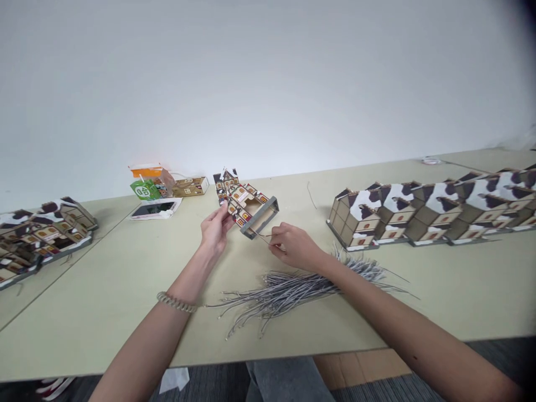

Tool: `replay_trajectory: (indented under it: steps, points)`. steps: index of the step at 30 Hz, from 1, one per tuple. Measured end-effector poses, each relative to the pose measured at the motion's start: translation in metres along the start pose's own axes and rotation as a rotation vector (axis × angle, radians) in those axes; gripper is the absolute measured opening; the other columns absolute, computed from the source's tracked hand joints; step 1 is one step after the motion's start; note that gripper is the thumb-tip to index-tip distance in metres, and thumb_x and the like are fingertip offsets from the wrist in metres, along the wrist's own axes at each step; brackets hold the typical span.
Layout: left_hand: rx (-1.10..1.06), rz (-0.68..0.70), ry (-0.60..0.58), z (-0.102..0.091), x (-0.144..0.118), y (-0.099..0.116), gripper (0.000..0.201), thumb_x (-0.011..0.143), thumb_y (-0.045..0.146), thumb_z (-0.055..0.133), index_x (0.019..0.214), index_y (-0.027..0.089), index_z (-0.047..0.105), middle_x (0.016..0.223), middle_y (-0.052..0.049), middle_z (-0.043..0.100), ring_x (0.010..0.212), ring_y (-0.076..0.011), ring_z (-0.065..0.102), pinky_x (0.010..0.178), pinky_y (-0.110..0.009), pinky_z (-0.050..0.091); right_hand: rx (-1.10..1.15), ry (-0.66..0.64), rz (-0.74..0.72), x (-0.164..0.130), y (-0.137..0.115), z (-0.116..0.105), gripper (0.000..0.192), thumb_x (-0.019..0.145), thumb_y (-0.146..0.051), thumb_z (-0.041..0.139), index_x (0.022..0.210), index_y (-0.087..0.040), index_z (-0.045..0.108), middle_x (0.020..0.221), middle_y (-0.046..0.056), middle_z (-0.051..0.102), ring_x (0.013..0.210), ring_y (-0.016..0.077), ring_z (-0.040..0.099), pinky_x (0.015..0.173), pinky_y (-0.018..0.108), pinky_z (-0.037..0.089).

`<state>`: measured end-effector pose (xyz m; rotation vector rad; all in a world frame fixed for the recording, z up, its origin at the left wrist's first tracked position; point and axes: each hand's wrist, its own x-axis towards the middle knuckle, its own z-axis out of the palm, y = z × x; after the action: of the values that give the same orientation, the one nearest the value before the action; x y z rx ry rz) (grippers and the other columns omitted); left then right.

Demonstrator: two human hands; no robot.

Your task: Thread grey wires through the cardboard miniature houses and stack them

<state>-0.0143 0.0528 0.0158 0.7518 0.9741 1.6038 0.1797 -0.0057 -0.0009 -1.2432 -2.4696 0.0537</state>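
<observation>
Lying nearest on the table: a loose bundle of grey wires, fanned out under the right forearm. Left wrist: a beaded bracelet. Right hand: fingers pinched narrow on one thin wire whose tip meets the lower edge of the house. Left hand: fingers closed around the left side of the model house, lifted off the table and tilted, open base turned to the right hand. Right side: a row of finished houses, standing side by side, touching. Left side: more houses, lying in a heap. Farther back, near the wall: a phone, an orange-and-green packet, a small box.
</observation>
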Motion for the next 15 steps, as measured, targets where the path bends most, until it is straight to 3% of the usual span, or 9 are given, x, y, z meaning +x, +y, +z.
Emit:
replay_trajectory:
  steps: [8,15]
  points:
    - [-0.052,-0.128,-0.034,0.0039,-0.0024,0.0063,0.012,0.085,0.019,0.059,0.084,0.011,0.067,0.075,-0.005,0.071,0.061,-0.0102,0.065,0.063,-0.020,0.057,-0.030,0.042,0.014,-0.0005,0.0040,0.0045,0.025,0.087,-0.019,0.048,0.075,-0.017,0.070,0.081,0.006,0.064,0.079,0.0171,0.052,0.068,0.029,0.035]
    - [-0.064,-0.129,-0.055,0.0021,-0.0017,0.0056,0.013,0.085,0.022,0.059,0.084,0.011,0.067,0.076,-0.005,0.070,0.065,-0.0114,0.066,0.067,-0.022,0.057,0.001,0.091,0.033,-0.0014,0.0046,0.0047,0.021,0.086,-0.029,0.054,0.082,-0.017,0.071,0.082,0.006,0.066,0.083,0.0187,0.054,0.071,0.031,0.037]
